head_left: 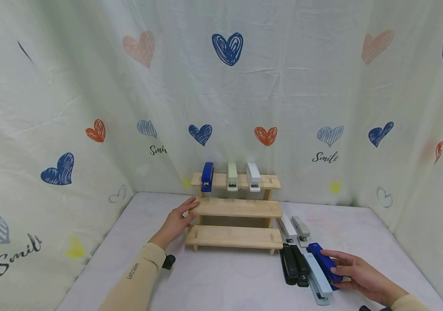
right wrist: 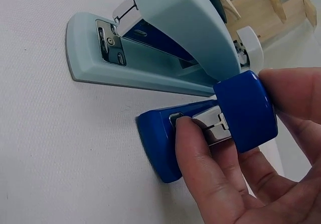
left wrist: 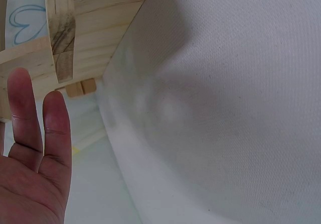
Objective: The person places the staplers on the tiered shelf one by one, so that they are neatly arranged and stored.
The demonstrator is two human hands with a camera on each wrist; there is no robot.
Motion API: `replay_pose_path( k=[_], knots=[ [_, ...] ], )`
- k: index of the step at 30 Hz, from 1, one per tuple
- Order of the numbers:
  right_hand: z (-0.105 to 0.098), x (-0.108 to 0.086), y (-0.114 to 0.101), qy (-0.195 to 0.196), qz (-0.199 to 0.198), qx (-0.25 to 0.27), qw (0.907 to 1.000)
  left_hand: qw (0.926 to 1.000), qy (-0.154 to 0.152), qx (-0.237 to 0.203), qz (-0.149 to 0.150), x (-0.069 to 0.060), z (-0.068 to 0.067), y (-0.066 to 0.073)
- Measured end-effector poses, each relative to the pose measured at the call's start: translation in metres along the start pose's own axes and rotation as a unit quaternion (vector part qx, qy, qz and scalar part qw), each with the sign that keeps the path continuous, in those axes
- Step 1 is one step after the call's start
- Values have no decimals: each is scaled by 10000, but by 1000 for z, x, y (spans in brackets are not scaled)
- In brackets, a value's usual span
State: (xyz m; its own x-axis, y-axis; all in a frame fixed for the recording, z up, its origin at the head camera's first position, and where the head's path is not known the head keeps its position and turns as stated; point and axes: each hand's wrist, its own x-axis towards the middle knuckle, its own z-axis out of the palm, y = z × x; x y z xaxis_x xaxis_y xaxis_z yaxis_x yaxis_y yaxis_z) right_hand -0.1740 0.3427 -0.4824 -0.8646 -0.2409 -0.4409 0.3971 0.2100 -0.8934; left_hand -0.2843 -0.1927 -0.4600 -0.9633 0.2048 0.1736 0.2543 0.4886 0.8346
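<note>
My right hand (head_left: 365, 276) grips a blue stapler (head_left: 324, 263) at the right of the table. In the right wrist view that hand (right wrist: 251, 184) has its thumb and fingers round the front of the blue stapler (right wrist: 246, 111), beside a light blue stapler (right wrist: 190, 28). My left hand (head_left: 176, 222) touches the left end of the wooden rack's middle shelf (head_left: 237, 207). In the left wrist view the left hand (left wrist: 37, 153) shows extended fingers near the rack (left wrist: 100, 23). Another blue stapler (head_left: 207, 176), a green one (head_left: 232, 176) and a white one (head_left: 253, 176) stand on the top shelf.
Right of the rack lie two black staplers (head_left: 289, 264), the light blue stapler (head_left: 317, 276), a white stapler (head_left: 286, 228) and a grey-white one (head_left: 301, 226). A curtain with hearts (head_left: 303, 86) hangs behind and beside the table (head_left: 213, 280).
</note>
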Motion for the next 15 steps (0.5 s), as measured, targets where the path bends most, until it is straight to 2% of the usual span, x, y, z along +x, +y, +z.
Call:
replay_pose_path(
  k=[8,13,15],
  knots=[
    [-11,-10,-11,158,-128,-14,9998,10000,-6,-16,17,0,1,1],
    [-14,-19,-37,215,-488,-409,9977,10000,-31,-38,-12,0,0,2],
    [-12,-21,-51,110,-682,-568,9960,10000,-32,-40,-19,-1,-1,2]
  ],
)
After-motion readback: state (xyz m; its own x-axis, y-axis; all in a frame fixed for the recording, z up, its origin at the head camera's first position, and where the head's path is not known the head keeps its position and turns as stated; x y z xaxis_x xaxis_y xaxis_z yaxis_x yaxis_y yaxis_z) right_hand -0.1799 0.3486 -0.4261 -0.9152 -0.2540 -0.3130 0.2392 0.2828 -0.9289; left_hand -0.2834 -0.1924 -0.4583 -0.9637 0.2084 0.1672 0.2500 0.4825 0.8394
